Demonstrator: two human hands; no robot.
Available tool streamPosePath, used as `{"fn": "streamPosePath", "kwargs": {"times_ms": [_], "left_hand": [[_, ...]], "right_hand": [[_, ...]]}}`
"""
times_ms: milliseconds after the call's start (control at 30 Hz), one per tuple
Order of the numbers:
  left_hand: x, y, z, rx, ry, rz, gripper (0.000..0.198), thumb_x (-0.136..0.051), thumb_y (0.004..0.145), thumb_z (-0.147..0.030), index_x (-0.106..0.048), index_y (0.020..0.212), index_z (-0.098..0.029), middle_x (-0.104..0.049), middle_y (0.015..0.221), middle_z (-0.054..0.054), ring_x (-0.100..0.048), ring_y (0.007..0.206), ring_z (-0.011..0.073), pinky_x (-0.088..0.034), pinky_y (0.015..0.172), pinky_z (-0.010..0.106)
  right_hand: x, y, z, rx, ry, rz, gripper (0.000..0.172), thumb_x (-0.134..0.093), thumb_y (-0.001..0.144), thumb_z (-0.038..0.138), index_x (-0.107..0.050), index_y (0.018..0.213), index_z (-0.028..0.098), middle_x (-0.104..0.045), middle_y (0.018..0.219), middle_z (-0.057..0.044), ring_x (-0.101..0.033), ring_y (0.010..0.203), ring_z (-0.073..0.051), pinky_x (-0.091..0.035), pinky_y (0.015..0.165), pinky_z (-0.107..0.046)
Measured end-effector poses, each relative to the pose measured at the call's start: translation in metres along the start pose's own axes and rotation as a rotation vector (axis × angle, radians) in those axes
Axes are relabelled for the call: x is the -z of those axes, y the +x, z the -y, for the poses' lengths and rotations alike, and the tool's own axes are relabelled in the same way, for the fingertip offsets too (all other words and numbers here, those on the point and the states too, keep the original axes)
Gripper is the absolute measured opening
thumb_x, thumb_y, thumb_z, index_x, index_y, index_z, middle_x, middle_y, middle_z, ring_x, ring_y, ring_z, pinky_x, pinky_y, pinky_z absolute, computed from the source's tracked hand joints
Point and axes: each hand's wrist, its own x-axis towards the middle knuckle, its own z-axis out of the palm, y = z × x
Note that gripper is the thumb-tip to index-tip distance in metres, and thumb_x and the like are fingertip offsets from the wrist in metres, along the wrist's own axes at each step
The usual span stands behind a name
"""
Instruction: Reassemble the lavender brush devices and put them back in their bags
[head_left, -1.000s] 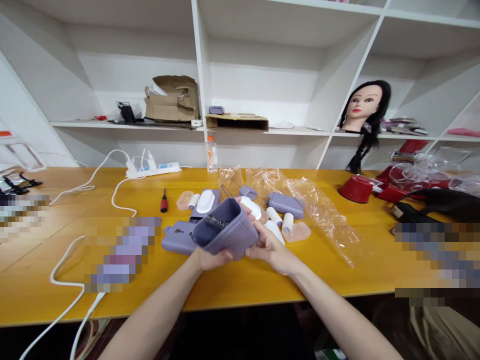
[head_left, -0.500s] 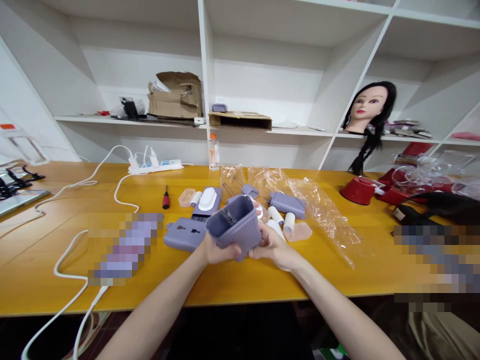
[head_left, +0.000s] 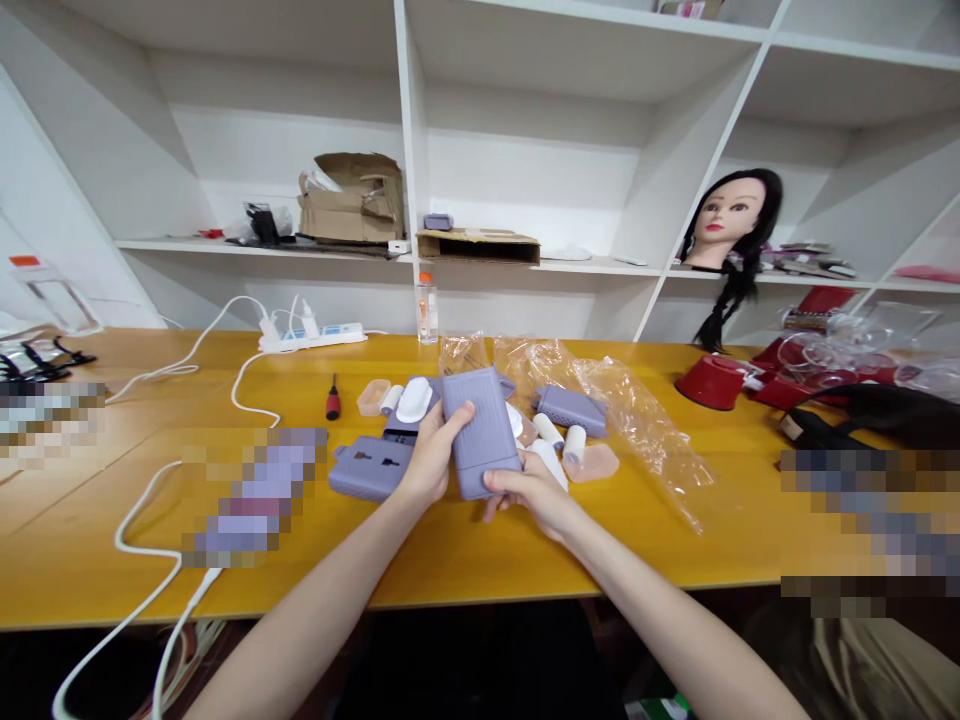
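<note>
Above the middle of the table, both my hands hold a purple ribbed plastic case (head_left: pixel 481 430), its broad face turned toward me and a seam running across its lower part. My left hand (head_left: pixel 433 452) grips the left side, with the thumb lying on the face. At the bottom right corner, my right hand (head_left: pixel 538 492) pinches the case with its thumb in front and fingers behind. Close by on the left lies a purple panel (head_left: pixel 369 468) with keyhole-like slots. White rollers (head_left: pixel 574 445), a pinkish clear cup (head_left: pixel 594 463) and another purple housing (head_left: pixel 574 410) lie to the right.
Crumpled clear plastic bags (head_left: pixel 645 430) spread behind and right of the parts. A red-handled screwdriver (head_left: pixel 333 400), a power strip (head_left: pixel 315 337) with white cables and a bottle (head_left: pixel 427 308) stand or lie farther back. Red fixtures (head_left: pixel 707 382) and a mannequin head (head_left: pixel 727 225) are at right.
The case has been turned over: its open hollow end faced me before, and now its broad ribbed face shows. My left hand has moved from underneath to its left side.
</note>
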Motion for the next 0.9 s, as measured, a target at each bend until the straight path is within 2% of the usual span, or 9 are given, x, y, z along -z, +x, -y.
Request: {"fn": "streamPosePath", "kwargs": {"times_ms": [100,200,267,333,433,667,900], "left_hand": [[-0.001,-0.001,0.007,0.049,0.013,-0.049,0.040,-0.072,0.064,-0.037,-0.059,0.097,-0.018,-0.066,0.093,0.003,-0.059,0.081,0.0162,-0.047,0.073,0.028],[-0.002,-0.003,0.011,0.052,0.027,-0.125,0.043,-0.072,0.064,-0.039,-0.058,0.099,-0.018,-0.065,0.092,0.004,-0.060,0.079,0.0171,-0.048,0.071,0.030],[-0.002,-0.004,0.012,0.025,0.050,-0.156,0.043,-0.071,0.064,-0.040,-0.058,0.097,-0.017,-0.065,0.093,0.005,-0.060,0.080,0.0175,-0.048,0.072,0.030],[-0.003,-0.006,0.011,-0.023,0.072,-0.181,0.042,-0.070,0.065,-0.040,-0.058,0.097,-0.017,-0.065,0.097,0.006,-0.061,0.084,0.0180,-0.048,0.075,0.029],[-0.004,-0.007,0.008,-0.085,0.087,-0.199,0.040,-0.070,0.066,-0.039,-0.058,0.097,-0.017,-0.065,0.101,0.006,-0.061,0.089,0.0186,-0.047,0.077,0.028],[-0.001,-0.005,0.002,0.021,0.063,-0.120,0.042,-0.070,0.065,-0.040,-0.058,0.097,-0.016,-0.066,0.094,0.007,-0.061,0.081,0.0177,-0.049,0.073,0.030],[-0.001,-0.004,-0.002,0.037,0.043,-0.083,0.042,-0.070,0.066,-0.039,-0.058,0.099,-0.015,-0.066,0.095,0.007,-0.060,0.081,0.0169,-0.047,0.075,0.029]], "right_hand": [[-0.001,0.001,-0.002,0.021,-0.057,-0.054,0.024,-0.070,0.062,0.032,-0.054,0.069,0.015,-0.056,0.050,0.004,-0.051,0.035,-0.009,-0.029,0.037,-0.020],[-0.008,0.000,-0.002,0.015,-0.078,-0.127,0.022,-0.071,0.058,0.029,-0.057,0.069,0.016,-0.051,0.047,0.006,-0.039,0.034,-0.007,-0.027,0.033,-0.020],[-0.013,-0.001,0.001,0.039,-0.060,-0.152,0.023,-0.073,0.056,0.025,-0.060,0.073,0.016,-0.056,0.053,0.005,-0.043,0.041,-0.007,-0.035,0.039,-0.021],[-0.017,-0.001,0.004,0.073,-0.030,-0.141,0.028,-0.074,0.054,0.022,-0.063,0.078,0.017,-0.063,0.066,0.002,-0.053,0.055,-0.011,-0.044,0.056,-0.025],[-0.018,0.000,0.005,0.087,-0.023,-0.109,0.032,-0.075,0.054,0.021,-0.065,0.084,0.018,-0.066,0.079,0.000,-0.059,0.073,-0.016,-0.046,0.074,-0.031],[-0.004,0.002,-0.001,0.105,-0.039,0.041,0.033,-0.074,0.059,0.022,-0.064,0.091,0.018,-0.066,0.083,0.000,-0.059,0.077,-0.017,-0.045,0.077,-0.032],[0.000,0.000,0.001,0.117,-0.007,0.117,0.038,-0.076,0.057,0.023,-0.063,0.093,0.016,-0.065,0.082,0.000,-0.057,0.075,-0.015,-0.044,0.073,-0.029]]}}
